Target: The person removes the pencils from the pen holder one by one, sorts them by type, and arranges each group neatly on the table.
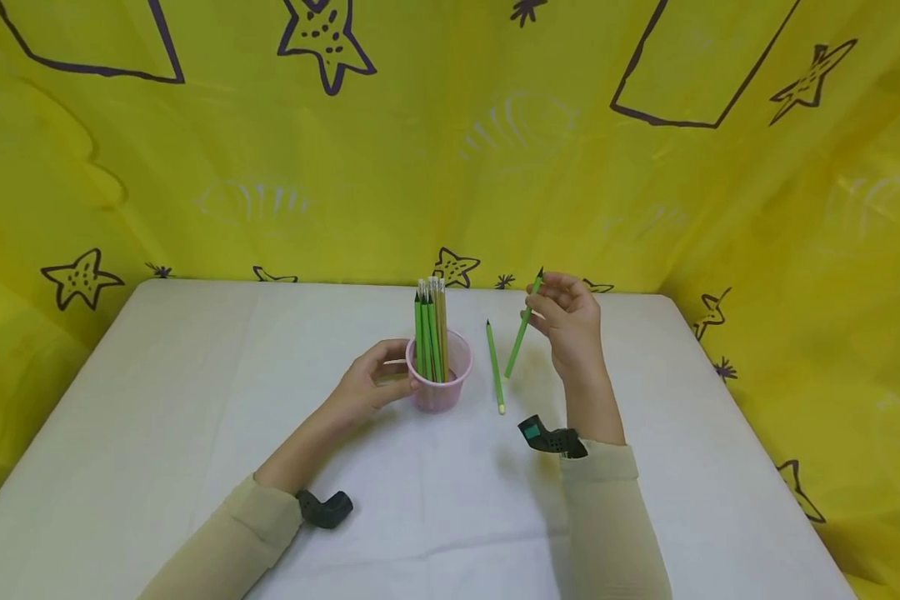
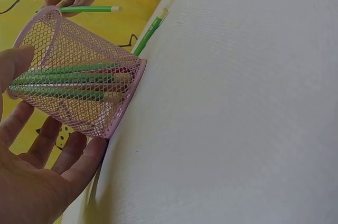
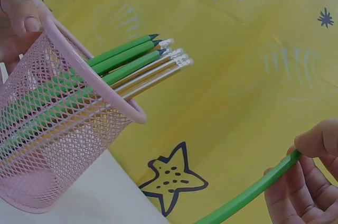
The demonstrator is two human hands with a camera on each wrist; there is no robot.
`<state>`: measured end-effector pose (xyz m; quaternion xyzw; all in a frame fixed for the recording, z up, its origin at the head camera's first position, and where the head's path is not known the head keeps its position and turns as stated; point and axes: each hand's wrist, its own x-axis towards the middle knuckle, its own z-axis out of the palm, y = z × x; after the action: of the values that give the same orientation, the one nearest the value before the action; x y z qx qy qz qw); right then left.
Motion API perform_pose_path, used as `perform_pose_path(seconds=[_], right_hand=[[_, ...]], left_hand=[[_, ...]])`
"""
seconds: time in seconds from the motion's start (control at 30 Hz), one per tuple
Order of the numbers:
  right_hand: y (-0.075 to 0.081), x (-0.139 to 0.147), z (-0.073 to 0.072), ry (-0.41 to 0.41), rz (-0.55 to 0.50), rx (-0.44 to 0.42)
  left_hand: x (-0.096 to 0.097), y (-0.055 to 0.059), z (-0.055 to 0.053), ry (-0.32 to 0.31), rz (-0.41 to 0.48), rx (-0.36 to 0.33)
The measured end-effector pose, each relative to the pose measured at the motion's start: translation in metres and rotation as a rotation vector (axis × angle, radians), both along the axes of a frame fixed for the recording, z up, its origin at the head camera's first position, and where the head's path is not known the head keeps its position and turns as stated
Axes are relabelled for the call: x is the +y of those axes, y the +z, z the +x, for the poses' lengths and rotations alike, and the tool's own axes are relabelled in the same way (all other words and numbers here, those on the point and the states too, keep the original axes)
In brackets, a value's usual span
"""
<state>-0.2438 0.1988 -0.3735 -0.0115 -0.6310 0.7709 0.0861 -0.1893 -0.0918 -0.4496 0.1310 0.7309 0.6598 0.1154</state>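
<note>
My left hand [image 1: 363, 385] holds the side of a pink mesh pencil cup [image 1: 437, 400], thumb near the rim and fingers round the wall. The cup stands upright on the table. Inside lean several green pencils [image 3: 124, 55] with dark points up, beside gold pencils [image 3: 153, 78] with white eraser ends up. To the right of the cup, my right hand [image 1: 573, 325] pinches another green pencil [image 1: 522, 333] near its dark point, its pale end hanging downward. One more green pencil [image 1: 494, 362] lies on the table between the cup and that hand.
A white cloth covers the table [image 1: 285, 533]. Yellow curtains [image 1: 390, 183] with drawn stars and shells hang behind it and along both sides. Black wrist cameras [image 1: 326, 509] sit at both sleeve cuffs.
</note>
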Motion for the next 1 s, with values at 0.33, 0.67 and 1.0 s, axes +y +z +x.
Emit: perform_pose_path(seconds=[0.33, 0.67, 1.0], right_hand=[[-0.005, 0.004, -0.003, 0.001, -0.010, -0.030], [-0.011, 0.005, -0.006, 0.008, 0.002, -0.047], [-0.017, 0.007, -0.009, 0.010, 0.063, -0.106]], left_hand=[[0.002, -0.002, -0.001, 0.009, -0.006, -0.014], [0.001, -0.001, 0.000, 0.016, -0.020, -0.011], [0.001, 0.000, 0.000, 0.014, -0.011, -0.018]])
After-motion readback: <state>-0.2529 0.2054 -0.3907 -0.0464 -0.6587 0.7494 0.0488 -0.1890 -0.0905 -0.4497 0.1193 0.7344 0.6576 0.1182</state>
